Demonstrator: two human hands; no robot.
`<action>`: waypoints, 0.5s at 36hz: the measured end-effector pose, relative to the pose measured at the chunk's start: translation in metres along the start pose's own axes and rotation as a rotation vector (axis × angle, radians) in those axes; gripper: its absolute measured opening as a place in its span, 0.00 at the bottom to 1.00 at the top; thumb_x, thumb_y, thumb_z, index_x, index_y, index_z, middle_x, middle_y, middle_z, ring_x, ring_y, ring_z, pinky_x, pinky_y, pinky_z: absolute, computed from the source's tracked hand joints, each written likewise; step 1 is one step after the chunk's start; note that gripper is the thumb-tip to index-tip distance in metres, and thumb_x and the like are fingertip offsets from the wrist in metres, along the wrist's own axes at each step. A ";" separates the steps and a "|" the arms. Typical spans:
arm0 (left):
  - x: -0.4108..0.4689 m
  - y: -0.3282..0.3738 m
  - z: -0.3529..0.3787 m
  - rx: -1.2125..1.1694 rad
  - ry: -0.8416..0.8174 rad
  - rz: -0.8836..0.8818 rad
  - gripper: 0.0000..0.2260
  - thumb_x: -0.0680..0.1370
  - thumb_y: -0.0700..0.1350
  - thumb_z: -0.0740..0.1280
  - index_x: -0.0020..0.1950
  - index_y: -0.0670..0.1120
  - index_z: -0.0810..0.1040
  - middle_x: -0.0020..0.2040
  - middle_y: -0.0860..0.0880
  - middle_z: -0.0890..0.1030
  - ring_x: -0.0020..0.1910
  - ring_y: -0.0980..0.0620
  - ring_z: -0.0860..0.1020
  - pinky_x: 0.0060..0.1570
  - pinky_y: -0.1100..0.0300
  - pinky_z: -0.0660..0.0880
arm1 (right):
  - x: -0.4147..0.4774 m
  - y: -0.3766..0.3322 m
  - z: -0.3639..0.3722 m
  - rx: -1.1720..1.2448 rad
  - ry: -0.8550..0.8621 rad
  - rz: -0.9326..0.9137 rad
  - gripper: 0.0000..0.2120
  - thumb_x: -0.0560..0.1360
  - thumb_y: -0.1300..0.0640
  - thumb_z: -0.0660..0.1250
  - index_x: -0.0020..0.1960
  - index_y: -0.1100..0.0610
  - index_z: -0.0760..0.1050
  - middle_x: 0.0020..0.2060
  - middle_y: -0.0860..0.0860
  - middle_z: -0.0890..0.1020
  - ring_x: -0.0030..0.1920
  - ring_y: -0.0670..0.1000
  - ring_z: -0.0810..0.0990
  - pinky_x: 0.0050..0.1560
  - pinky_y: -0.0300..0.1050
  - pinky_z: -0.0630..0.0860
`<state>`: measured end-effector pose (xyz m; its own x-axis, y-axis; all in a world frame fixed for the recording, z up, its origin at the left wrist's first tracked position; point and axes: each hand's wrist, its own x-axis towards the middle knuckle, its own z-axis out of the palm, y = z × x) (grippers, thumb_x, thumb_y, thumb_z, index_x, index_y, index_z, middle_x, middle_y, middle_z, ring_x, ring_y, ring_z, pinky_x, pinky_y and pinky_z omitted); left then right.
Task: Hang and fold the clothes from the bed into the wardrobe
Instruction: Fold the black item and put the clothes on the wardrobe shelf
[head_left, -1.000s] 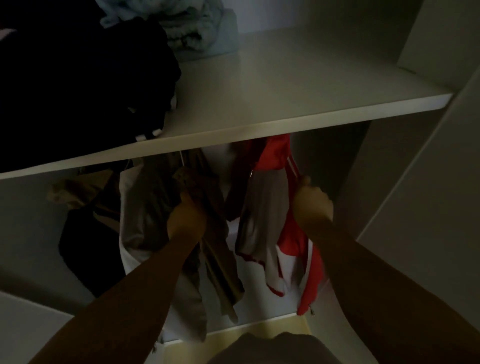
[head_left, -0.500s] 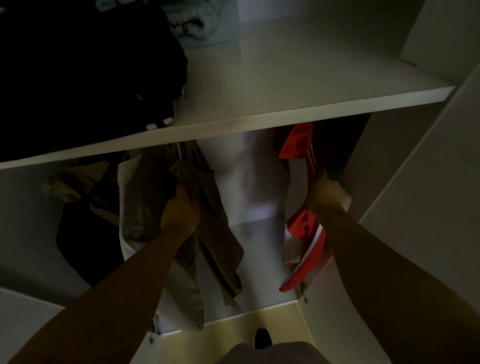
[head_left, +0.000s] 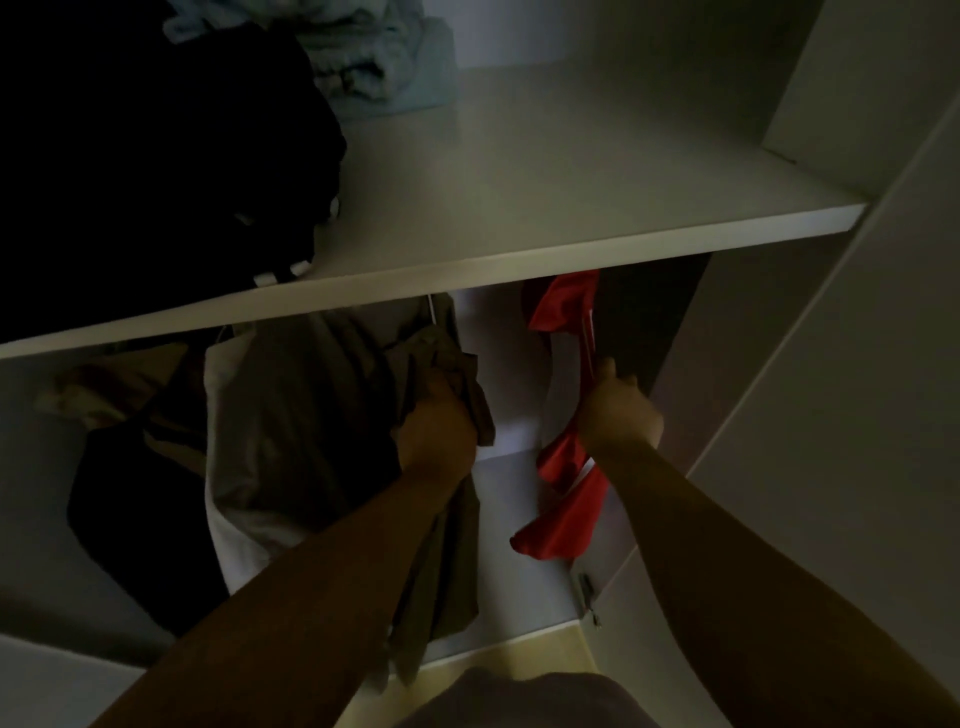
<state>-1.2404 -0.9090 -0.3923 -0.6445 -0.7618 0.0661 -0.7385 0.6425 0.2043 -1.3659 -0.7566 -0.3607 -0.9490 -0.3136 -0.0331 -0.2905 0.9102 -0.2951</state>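
Red fabric with thin white stripes, a red garment (head_left: 566, 525), hangs at the right end of the wardrobe (head_left: 727, 338), just under the white shelf (head_left: 571, 208). The right grip (head_left: 618, 410) is closed on its striped edge about halfway down; the thumb points up along the stripes, and the lower part of the cloth droops below the wrist. The garment's top disappears behind the front edge of the shelf, so what it hangs from cannot be seen.

To the left, the left grip (head_left: 439, 431) is clenched round a bunched fold of an olive-grey garment (head_left: 311, 415), which hangs under the shelf and trails down past the forearm. A thin hanger hook (head_left: 431, 312) shows just above that garment. Bare back wall of the wardrobe shows between the two hands, which are well apart. A white garment (head_left: 228, 530) hangs touching the olive-grey one on its left, and a black garment (head_left: 130, 519) hangs further left still. Past that, a tan patterned cloth (head_left: 78, 384) is too dim to make out.

On the shelf at the left sits a heap of black clothes (head_left: 156, 156), with pale blue folded fabric (head_left: 374, 57) behind it. A pale yellow floor (head_left: 545, 654) shows at the foot of the wardrobe, and a small metal hinge (head_left: 588, 587) sits low on the right side.
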 end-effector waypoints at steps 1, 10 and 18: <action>-0.004 0.008 -0.004 -0.092 -0.034 -0.019 0.20 0.83 0.41 0.59 0.75 0.38 0.64 0.65 0.37 0.77 0.62 0.37 0.76 0.60 0.46 0.73 | 0.001 0.001 0.000 0.000 -0.004 0.003 0.27 0.79 0.58 0.62 0.75 0.51 0.57 0.63 0.59 0.74 0.54 0.62 0.81 0.42 0.53 0.73; 0.008 0.033 0.018 -0.270 -0.022 0.029 0.21 0.84 0.43 0.58 0.76 0.40 0.60 0.66 0.42 0.76 0.58 0.45 0.78 0.56 0.54 0.73 | 0.007 0.013 0.002 0.031 0.015 -0.035 0.26 0.78 0.59 0.61 0.74 0.52 0.57 0.61 0.60 0.73 0.52 0.62 0.80 0.41 0.52 0.70; 0.018 0.022 0.010 -0.369 -0.118 0.013 0.27 0.84 0.48 0.59 0.80 0.42 0.54 0.65 0.41 0.77 0.58 0.43 0.79 0.60 0.50 0.76 | 0.010 0.008 0.012 0.066 0.012 0.019 0.32 0.78 0.59 0.64 0.77 0.58 0.53 0.74 0.65 0.61 0.58 0.65 0.79 0.49 0.55 0.77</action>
<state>-1.2700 -0.9084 -0.3961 -0.6876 -0.7251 -0.0378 -0.6232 0.5626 0.5432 -1.3761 -0.7556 -0.3750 -0.9556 -0.2932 -0.0282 -0.2643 0.8958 -0.3573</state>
